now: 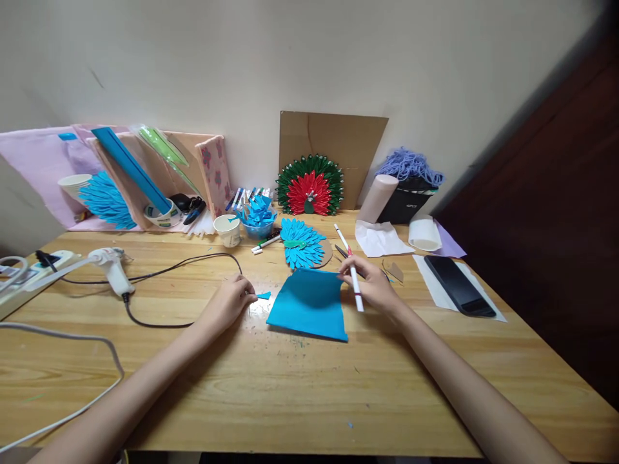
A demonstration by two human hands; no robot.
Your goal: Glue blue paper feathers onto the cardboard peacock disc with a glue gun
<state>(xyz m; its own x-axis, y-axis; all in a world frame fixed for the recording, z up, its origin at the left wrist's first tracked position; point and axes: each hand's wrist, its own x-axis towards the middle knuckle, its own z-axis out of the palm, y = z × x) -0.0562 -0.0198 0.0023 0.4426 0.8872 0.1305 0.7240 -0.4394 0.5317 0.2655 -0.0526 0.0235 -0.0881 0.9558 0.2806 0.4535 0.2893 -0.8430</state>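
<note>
My left hand [236, 293] is closed in a pinch on a small pointed blue scrap [264, 296], just above the tabletop. In my right hand [370, 280] is a white marker with dark red bands [356, 283], slanting across the fingers. Those same fingertips touch the upper right edge of a blue sheet [309, 303], possibly paper or thin foam. The sheet lies between my hands, its right side slightly raised. Behind it, a round piece covered in blue petals [302, 243] rests partly on a cardboard disc [323, 254].
A glue gun [113, 270] and its cable [159, 324] occupy the left side. At the back are a bowl of blue pieces [259, 225], a paper cup [227, 231] and a red-green petal fan [310, 187] against cardboard [333, 142]. A phone [459, 287] lies right.
</note>
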